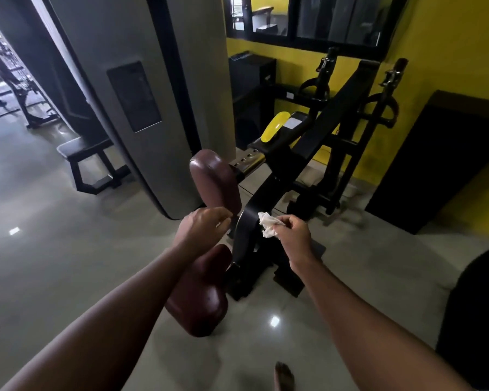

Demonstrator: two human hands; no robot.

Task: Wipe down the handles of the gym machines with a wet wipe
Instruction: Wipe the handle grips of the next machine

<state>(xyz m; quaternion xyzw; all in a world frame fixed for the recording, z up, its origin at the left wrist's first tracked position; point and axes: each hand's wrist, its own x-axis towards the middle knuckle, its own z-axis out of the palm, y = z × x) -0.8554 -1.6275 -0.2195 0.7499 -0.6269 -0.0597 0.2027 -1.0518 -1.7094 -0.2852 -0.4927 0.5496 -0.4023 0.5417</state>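
Observation:
A crumpled white wet wipe [267, 224] is pinched in my right hand [292, 235], held in the air just right of the black frame [247, 221] of a gym machine. My left hand [202, 228] hovers to the left of that frame with fingers curled; whether it holds anything I cannot tell. Below and behind my hands are the machine's maroon seat pad [201, 297] and maroon chest pad [215, 179]. Its two black looped handles [312, 87] [386, 107] hang further back, near the yellow wall, well beyond both hands.
A tall grey weight-stack cover [141, 94] stands to the left of the machine, with a small black bench [88, 156] beside it. A dark panel [435, 159] leans on the yellow wall at right. Glossy tiled floor [54, 235] spreads left; my bare foot [284, 376] shows at bottom.

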